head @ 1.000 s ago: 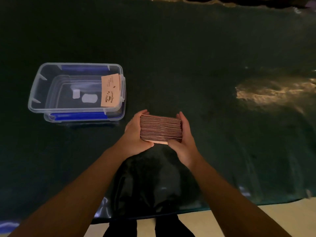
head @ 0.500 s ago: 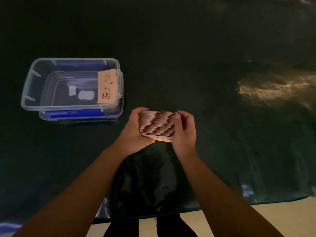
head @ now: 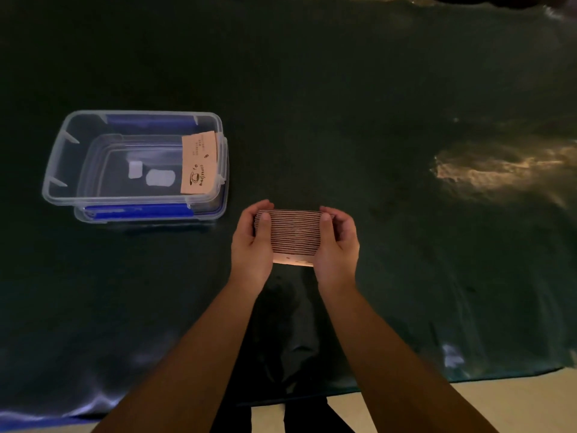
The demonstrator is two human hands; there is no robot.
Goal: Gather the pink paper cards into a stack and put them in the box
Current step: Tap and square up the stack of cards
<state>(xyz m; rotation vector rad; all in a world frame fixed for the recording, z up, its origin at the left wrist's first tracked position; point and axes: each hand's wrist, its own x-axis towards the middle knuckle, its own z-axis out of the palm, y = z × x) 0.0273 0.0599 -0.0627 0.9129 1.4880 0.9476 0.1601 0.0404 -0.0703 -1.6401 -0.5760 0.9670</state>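
Both hands, left hand [head: 253,242] and right hand [head: 337,245], clamp the card stack [head: 293,232] by its ends; loose, slippery cards probably need firm end pressure.

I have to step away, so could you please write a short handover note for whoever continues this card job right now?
Left hand: closed on the left end of the card stack.
Right hand: closed on its right end.
Stack: gathered and squared, held between both hands over the dark table cover, to the right of and nearer than the box.
Clear plastic box: open, far left; one pink card leans against its right inner wall.
Done: loose cards gathered; none visible on the cover.
Left: move the stack left and set it in the box.
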